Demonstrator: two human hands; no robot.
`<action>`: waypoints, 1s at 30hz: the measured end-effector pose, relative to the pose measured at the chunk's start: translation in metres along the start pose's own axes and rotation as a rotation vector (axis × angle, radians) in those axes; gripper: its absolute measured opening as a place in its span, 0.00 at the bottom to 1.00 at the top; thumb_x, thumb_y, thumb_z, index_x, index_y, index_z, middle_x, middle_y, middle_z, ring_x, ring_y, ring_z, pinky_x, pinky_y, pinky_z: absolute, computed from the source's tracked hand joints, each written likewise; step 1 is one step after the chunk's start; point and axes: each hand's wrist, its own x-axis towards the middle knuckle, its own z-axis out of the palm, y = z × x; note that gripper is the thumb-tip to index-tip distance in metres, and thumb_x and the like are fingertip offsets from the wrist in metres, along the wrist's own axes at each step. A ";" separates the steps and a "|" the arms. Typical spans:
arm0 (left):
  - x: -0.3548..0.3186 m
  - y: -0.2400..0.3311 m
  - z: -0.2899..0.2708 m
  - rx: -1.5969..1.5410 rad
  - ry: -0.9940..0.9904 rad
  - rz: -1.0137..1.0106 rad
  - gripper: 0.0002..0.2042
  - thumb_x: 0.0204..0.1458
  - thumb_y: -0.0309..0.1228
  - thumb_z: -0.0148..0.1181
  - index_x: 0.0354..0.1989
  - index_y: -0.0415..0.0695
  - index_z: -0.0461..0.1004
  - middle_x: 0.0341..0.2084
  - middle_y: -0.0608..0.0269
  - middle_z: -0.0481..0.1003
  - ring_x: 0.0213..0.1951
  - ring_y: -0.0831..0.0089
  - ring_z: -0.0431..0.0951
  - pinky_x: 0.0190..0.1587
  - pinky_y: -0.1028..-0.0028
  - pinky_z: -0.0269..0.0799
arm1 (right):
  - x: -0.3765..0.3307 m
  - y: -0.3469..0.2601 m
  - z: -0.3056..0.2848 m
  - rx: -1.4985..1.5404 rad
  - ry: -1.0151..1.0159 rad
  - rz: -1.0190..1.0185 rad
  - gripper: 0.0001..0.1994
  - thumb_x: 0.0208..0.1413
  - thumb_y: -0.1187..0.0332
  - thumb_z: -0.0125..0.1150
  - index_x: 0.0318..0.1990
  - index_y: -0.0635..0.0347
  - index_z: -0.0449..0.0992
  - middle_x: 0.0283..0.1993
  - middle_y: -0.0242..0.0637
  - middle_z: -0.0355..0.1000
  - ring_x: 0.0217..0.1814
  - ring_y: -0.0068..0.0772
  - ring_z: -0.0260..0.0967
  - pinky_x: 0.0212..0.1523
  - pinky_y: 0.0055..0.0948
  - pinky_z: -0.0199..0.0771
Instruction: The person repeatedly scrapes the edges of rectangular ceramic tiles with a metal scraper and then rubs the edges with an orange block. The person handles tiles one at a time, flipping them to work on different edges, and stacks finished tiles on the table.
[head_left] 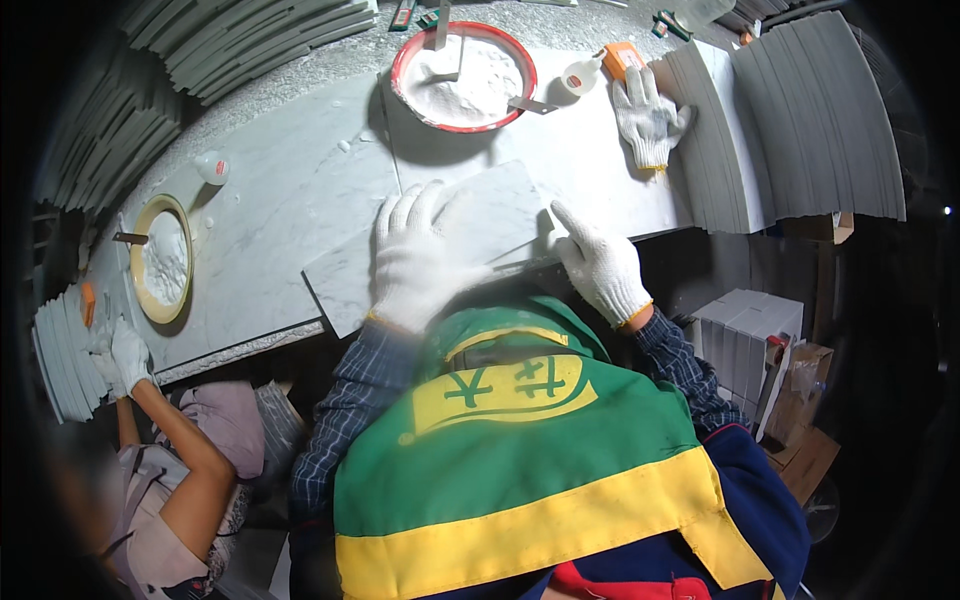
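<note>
A grey-white marble tile (500, 215) lies at an angle on the marble-topped bench (290, 200) in front of me. My left hand (420, 255), in a white knit glove, rests flat on the tile's middle with fingers spread. My right hand (600, 265), also gloved, is at the tile's right corner, thumb up along the edge and fingers curled around it at the bench's front edge.
A red-rimmed basin (400, 60) of white powder with scrapers stands behind the tile. A loose white glove (648, 115) lies on stacked grey tiles (790, 120) at right. At left, another person's gloved hand (128, 352) touches a tile stack near a yellow basin (140, 290). Cardboard boxes (750, 335) sit below right.
</note>
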 end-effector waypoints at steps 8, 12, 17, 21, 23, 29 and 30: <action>0.000 0.001 -0.001 0.052 0.002 0.041 0.48 0.35 0.58 0.79 0.69 0.52 0.72 0.66 0.54 0.68 0.71 0.54 0.62 0.77 0.50 0.49 | 0.012 -0.020 0.007 -0.277 -0.078 -0.111 0.27 0.59 0.71 0.57 0.68 0.52 0.69 0.42 0.46 0.82 0.38 0.51 0.82 0.36 0.48 0.82; 0.000 -0.001 0.001 0.091 -0.005 0.044 0.47 0.40 0.64 0.73 0.69 0.51 0.72 0.67 0.56 0.67 0.72 0.55 0.61 0.77 0.51 0.48 | 0.008 -0.024 0.007 -0.283 -0.056 -0.183 0.22 0.59 0.72 0.57 0.62 0.53 0.71 0.39 0.45 0.81 0.38 0.51 0.81 0.35 0.48 0.81; 0.001 0.001 0.002 0.072 0.019 0.029 0.50 0.33 0.58 0.81 0.69 0.52 0.72 0.66 0.54 0.69 0.70 0.54 0.63 0.76 0.50 0.51 | 0.003 -0.031 0.006 -0.305 -0.194 -0.179 0.27 0.58 0.73 0.56 0.67 0.48 0.69 0.38 0.42 0.82 0.35 0.48 0.81 0.31 0.45 0.80; 0.001 0.002 0.000 0.085 -0.013 0.023 0.49 0.38 0.64 0.74 0.69 0.50 0.71 0.67 0.55 0.67 0.72 0.55 0.61 0.77 0.52 0.48 | -0.006 -0.037 -0.006 -0.236 -0.268 -0.189 0.23 0.60 0.72 0.56 0.64 0.47 0.73 0.38 0.39 0.82 0.32 0.46 0.81 0.30 0.43 0.79; 0.001 0.001 -0.001 0.095 -0.035 0.018 0.49 0.40 0.67 0.71 0.70 0.50 0.71 0.68 0.55 0.66 0.72 0.56 0.60 0.78 0.53 0.46 | -0.006 -0.036 -0.012 -0.130 -0.271 -0.203 0.22 0.61 0.71 0.56 0.63 0.47 0.75 0.39 0.38 0.83 0.32 0.47 0.81 0.32 0.42 0.80; -0.001 0.000 -0.002 0.101 -0.061 0.014 0.50 0.39 0.64 0.74 0.72 0.51 0.69 0.68 0.56 0.65 0.73 0.56 0.58 0.79 0.53 0.44 | 0.020 -0.025 -0.009 -0.134 0.020 -0.249 0.26 0.61 0.70 0.56 0.68 0.45 0.74 0.40 0.39 0.84 0.35 0.49 0.82 0.39 0.42 0.83; -0.001 0.000 -0.002 0.108 -0.068 0.014 0.50 0.39 0.64 0.75 0.71 0.51 0.69 0.69 0.56 0.65 0.73 0.56 0.58 0.79 0.53 0.44 | 0.021 -0.023 -0.008 -0.155 -0.045 -0.227 0.26 0.60 0.72 0.55 0.67 0.46 0.75 0.37 0.39 0.84 0.36 0.48 0.83 0.39 0.42 0.82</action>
